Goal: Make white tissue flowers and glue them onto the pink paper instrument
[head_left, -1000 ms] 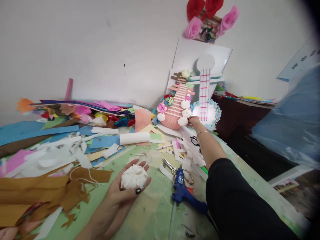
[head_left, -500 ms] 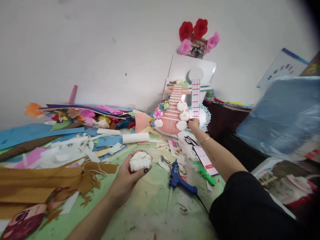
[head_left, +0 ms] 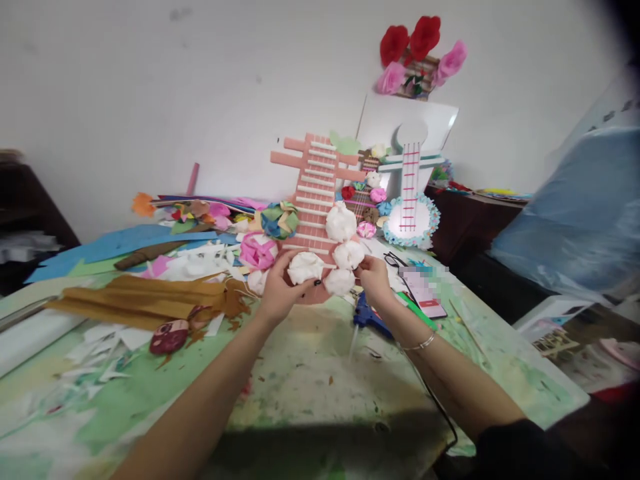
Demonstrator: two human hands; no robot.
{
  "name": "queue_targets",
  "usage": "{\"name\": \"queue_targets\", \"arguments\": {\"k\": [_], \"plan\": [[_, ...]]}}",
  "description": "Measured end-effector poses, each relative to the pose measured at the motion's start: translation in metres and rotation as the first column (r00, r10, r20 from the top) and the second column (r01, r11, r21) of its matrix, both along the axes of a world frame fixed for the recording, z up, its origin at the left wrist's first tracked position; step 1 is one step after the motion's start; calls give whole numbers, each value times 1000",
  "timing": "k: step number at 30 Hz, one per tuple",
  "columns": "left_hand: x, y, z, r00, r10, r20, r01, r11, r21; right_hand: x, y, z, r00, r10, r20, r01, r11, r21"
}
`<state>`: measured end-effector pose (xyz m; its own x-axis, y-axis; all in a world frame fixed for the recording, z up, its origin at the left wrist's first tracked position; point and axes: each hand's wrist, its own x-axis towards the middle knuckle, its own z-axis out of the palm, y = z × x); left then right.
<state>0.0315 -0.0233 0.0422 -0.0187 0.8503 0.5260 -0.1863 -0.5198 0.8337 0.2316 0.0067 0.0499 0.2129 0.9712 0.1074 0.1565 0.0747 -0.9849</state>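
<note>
Drawn nearer since the earlier frame, when it stood farther back, a salmon-pink, lute-shaped paper craft (head_left: pixel 315 220) now stands before both hands. Its long axis runs roughly upright, neck at the top and rounded body down between the fingers. The right hand (head_left: pixel 374 280) appears to grip its lower right edge, fingertips partly hidden beside three white crumpled-paper flowers (head_left: pixel 349 255) stacked along that side. The left hand (head_left: pixel 281 287) has its fingers closed around a loose white folded-paper flower (head_left: pixel 305 267), just left of that stack and in front of the body's lower part; whether it touches the craft, I cannot tell. A blue plastic glue gun (head_left: pixel 371 318) lies on the green-stained tabletop (head_left: pixel 300 360), near the right wrist.
</note>
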Motion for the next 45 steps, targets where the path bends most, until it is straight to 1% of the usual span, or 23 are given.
{"name": "queue_targets", "arguments": {"k": [4, 8, 10, 13, 15, 17, 21, 25, 30, 36, 41, 45], "plan": [[2, 1, -3, 994, 73, -84, -70, 997, 45, -13, -6, -11, 1000, 16, -26, -14, 998, 66], [6, 1, -7, 978, 125, -168, -114, 991, 72, -13, -5, -23, 998, 33, -50, -28, 995, 93], [7, 3, -10, 956, 172, -239, -154, 984, 91, -12, -5, -28, 997, 32, -65, -26, 995, 99], [8, 6, -15, 906, 260, -334, -218, 963, 158, -9, -8, -32, 995, 34, -89, -25, 994, 104], [8, 7, -18, 895, 300, -329, -250, 950, 187, -7, -10, -33, 994, 40, -105, -28, 994, 110], [8, 7, -20, 895, 313, -318, -260, 945, 199, -6, -12, -33, 992, 43, -120, -29, 993, 115], [9, 5, -24, 887, 300, -350, -230, 946, 228, -4, -13, -33, 989, 43, -138, -27, 993, 112], [10, 7, -29, 869, 328, -369, -244, 935, 257, -2, -11, -37, 990, 36, -138, -23, 995, 96], [10, 10, -33, 781, 434, -449, -256, 878, 404, 1, -7, -41, 991, 24, -129, -14, 997, 80], [6, 14, -36, 692, 530, -490, -258, 816, 518, 1, -7, -43, 993, 15, -115, -5, 996, 94], [4, 16, -34, 659, 614, -435, -307, 747, 590, 0, -7, -43, 995, 26, -96, -16, 994, 105], [8, 16, -31, 649, 659, -381, -369, 710, 600, -1, -8, -43, 997, 23, -77, -14, 994, 110]]}}
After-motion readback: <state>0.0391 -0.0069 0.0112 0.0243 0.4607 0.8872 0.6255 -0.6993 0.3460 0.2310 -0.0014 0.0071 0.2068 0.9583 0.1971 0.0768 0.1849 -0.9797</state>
